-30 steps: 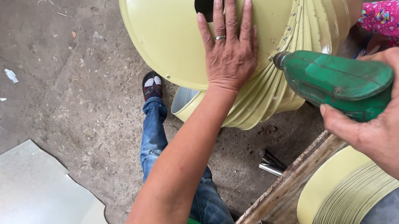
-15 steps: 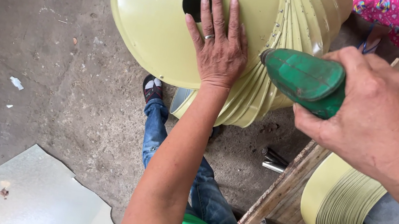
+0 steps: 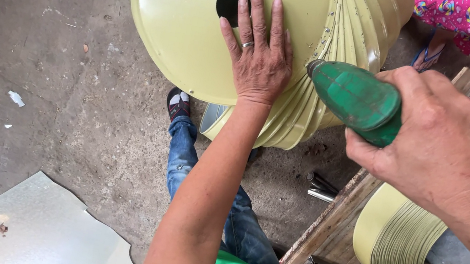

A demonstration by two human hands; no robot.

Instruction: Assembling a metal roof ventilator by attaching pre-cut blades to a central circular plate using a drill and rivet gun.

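Your right hand [image 3: 454,150] is nearest the camera, fingers wrapped tight around the green power drill [image 3: 358,100]; its nose points at the riveted edge of the pale yellow metal drum [image 3: 181,34], where the flat face meets the ribbed side. Whether the tip touches the metal you cannot tell. Below that hand, a stack of curved yellow sheets [image 3: 398,242] rests on a wooden bench [image 3: 334,225]. Your left hand [image 3: 261,53] lies flat on the drum's face, fingers spread and pressed against it, holding nothing, with fingertips beside the round black hole [image 3: 231,3]. The drum stands tilted on the concrete floor [image 3: 38,54], above your sandalled foot [image 3: 178,103]. A grey metal sheet [image 3: 41,227] lies at lower left.
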